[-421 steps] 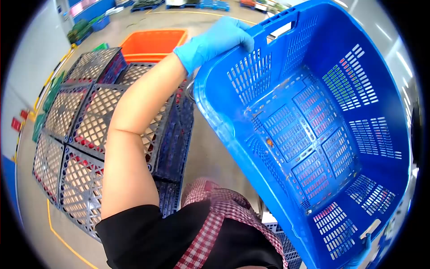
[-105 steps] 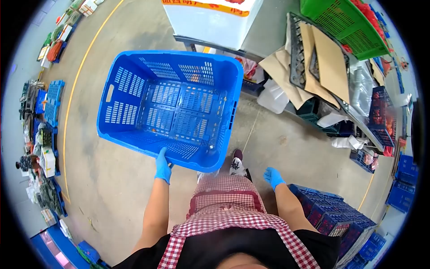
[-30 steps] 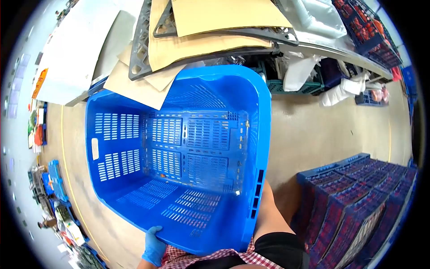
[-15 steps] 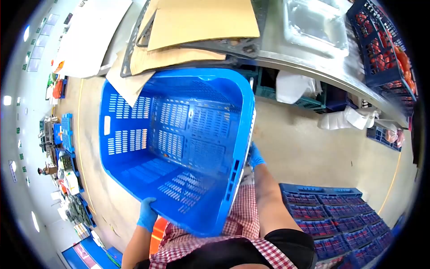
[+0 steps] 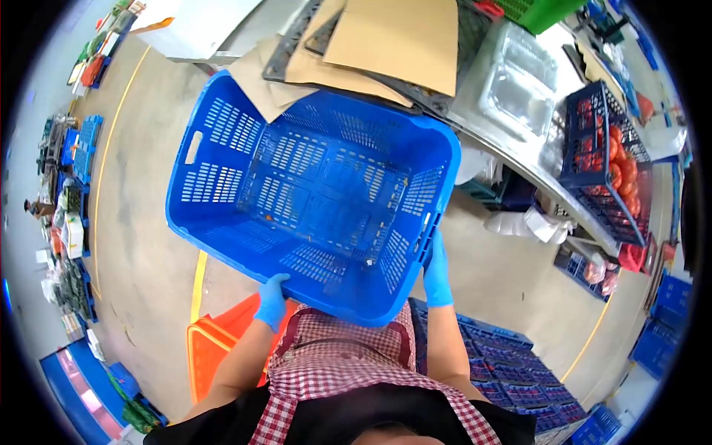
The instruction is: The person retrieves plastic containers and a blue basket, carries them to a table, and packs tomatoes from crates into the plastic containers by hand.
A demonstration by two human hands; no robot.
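Observation:
A large blue plastic crate (image 5: 445, 148) with slotted walls is held in front of my body, its open top facing me. Small bits of debris lie on its bottom. My left hand (image 5: 272, 300), in a blue glove, grips the near rim with its fingers curled over. On the right side, my gloved right hand (image 5: 437, 276) holds the crate's short end, its fingertips partly hidden by the rim. Flat brown cardboard sheets (image 5: 397, 44) lie at the table edge beyond the crate, and one piece overlaps its far left rim.
Clear plastic trays (image 5: 519, 81) and a dark crate of tomatoes (image 5: 586, 148) stand on the metal table (image 5: 475, 122). An orange container (image 5: 211, 348) is at my left. Blue crates (image 5: 512, 367) cover the floor at my right. White bags (image 5: 530, 225) lie under the table.
The crate has turned and levelled, with its near side raised and its interior more in view. My left hand has moved right and up along with it. The orange container shows more.

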